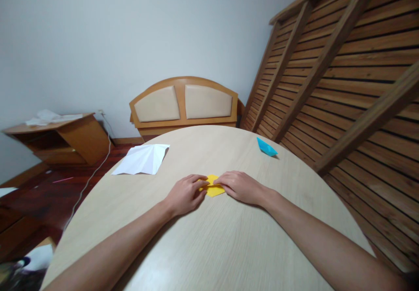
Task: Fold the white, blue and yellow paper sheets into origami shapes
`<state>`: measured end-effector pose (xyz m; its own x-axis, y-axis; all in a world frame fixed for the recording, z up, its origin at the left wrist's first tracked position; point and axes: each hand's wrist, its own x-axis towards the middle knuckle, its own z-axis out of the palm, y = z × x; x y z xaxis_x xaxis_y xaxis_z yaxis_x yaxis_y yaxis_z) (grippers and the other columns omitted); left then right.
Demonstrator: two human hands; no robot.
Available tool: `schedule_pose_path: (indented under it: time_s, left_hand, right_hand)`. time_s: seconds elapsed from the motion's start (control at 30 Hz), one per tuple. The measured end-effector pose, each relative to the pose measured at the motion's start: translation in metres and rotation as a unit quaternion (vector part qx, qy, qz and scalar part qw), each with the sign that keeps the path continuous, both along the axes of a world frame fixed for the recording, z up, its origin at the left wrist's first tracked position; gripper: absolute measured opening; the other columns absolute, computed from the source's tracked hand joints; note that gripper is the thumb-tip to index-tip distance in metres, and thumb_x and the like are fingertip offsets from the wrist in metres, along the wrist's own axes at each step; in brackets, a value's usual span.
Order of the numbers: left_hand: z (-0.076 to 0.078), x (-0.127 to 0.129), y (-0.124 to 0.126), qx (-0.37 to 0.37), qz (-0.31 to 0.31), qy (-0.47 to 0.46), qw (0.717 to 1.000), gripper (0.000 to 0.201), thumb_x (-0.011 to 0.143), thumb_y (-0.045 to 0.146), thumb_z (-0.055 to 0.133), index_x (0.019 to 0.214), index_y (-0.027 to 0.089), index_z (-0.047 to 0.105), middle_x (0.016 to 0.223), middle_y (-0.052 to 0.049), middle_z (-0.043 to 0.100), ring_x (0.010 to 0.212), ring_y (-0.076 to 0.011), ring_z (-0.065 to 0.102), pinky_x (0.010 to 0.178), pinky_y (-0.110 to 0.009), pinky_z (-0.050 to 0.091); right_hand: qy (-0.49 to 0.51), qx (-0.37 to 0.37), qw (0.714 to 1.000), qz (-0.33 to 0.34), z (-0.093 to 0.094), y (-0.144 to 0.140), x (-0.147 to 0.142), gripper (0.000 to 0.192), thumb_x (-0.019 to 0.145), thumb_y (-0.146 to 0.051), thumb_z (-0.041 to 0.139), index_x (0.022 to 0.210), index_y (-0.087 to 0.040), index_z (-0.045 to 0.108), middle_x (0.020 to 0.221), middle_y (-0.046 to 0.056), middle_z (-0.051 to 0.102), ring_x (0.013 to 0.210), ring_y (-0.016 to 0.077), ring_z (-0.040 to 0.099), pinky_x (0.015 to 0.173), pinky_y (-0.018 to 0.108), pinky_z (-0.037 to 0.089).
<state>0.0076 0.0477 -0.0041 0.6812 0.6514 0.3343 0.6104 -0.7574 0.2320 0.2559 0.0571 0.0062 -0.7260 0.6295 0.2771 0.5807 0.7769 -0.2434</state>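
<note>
A small piece of folded yellow paper (214,190) lies on the round wooden table (209,247), between my two hands. My left hand (188,194) has its fingers bent over the paper's left side. From the other side, my right hand (240,187) presses on the right part with thumb and fingers drawn together. A fold line or raised edge runs across the paper between the fingertips. Parts of the paper's left and right sides are hidden under the fingers.
Creased white paper (142,159) lies at the table's far left. A folded blue paper boat (266,147) sits at the far right. Beyond the table stand a headboard (183,81), a low cabinet (81,140) and a leaning slatted wooden frame (327,74).
</note>
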Motion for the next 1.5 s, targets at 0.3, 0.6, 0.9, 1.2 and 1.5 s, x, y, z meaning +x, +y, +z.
schedule_pose_path:
  time_s: [0.3, 0.6, 0.9, 1.2, 1.5]
  left_hand:
    - [0.000, -0.002, 0.002, 0.010, -0.008, 0.015, 1.000, 0.029, 0.096, 0.031, 0.052, 0.116, 0.021, 0.070, 0.124, -0.010, 0.068, 0.115, -0.0252, 0.063, 0.098, -0.044, 0.052]
    - [-0.001, -0.001, 0.003, 0.021, -0.011, 0.007, 1.000, 0.028, 0.097, 0.024, 0.049, 0.114, 0.021, 0.071, 0.121, -0.008, 0.071, 0.111, -0.0233, 0.065, 0.096, -0.041, 0.055]
    - [0.000, -0.002, 0.003, 0.011, -0.008, 0.021, 1.000, 0.028, 0.095, 0.026, 0.053, 0.116, 0.020, 0.069, 0.123, -0.007, 0.070, 0.116, -0.0234, 0.063, 0.101, -0.040, 0.051]
    - [0.003, -0.001, 0.001, 0.012, -0.006, 0.023, 1.000, 0.033, 0.092, 0.034, 0.059, 0.120, 0.018, 0.066, 0.123, -0.009, 0.069, 0.116, -0.0256, 0.062, 0.102, -0.042, 0.051]
    - [0.002, 0.000, 0.001, 0.015, 0.002, 0.002, 1.000, 0.026, 0.094, 0.027, 0.055, 0.118, 0.021, 0.064, 0.117, -0.007, 0.071, 0.109, -0.0234, 0.065, 0.095, -0.040, 0.054]
  right_hand:
    - [0.002, -0.020, 0.999, 0.036, 0.011, -0.007, 0.004, 0.029, 0.085, -0.022, 0.060, 0.114, -0.019, 0.068, 0.107, 0.008, 0.072, 0.099, 0.0235, 0.066, 0.089, 0.036, 0.049]
    - [0.012, -0.022, 0.998, 0.060, 0.009, -0.001, 0.013, 0.035, 0.084, -0.017, 0.059, 0.118, -0.019, 0.068, 0.117, 0.008, 0.071, 0.108, 0.0227, 0.065, 0.096, 0.036, 0.048]
    - [-0.006, 0.006, 0.997, 0.076, 0.007, 0.002, 0.012, 0.032, 0.085, -0.012, 0.056, 0.112, -0.021, 0.072, 0.110, 0.006, 0.074, 0.100, 0.0204, 0.069, 0.090, 0.031, 0.050]
    - [-0.013, 0.027, 0.998, 0.061, 0.006, 0.001, 0.011, 0.034, 0.086, -0.011, 0.054, 0.114, -0.023, 0.071, 0.107, 0.005, 0.075, 0.093, 0.0182, 0.070, 0.083, 0.027, 0.050]
    - [-0.035, 0.011, 0.999, 0.030, 0.010, 0.000, 0.010, 0.040, 0.089, -0.010, 0.051, 0.125, -0.020, 0.065, 0.115, 0.008, 0.073, 0.099, 0.0208, 0.070, 0.087, 0.032, 0.051]
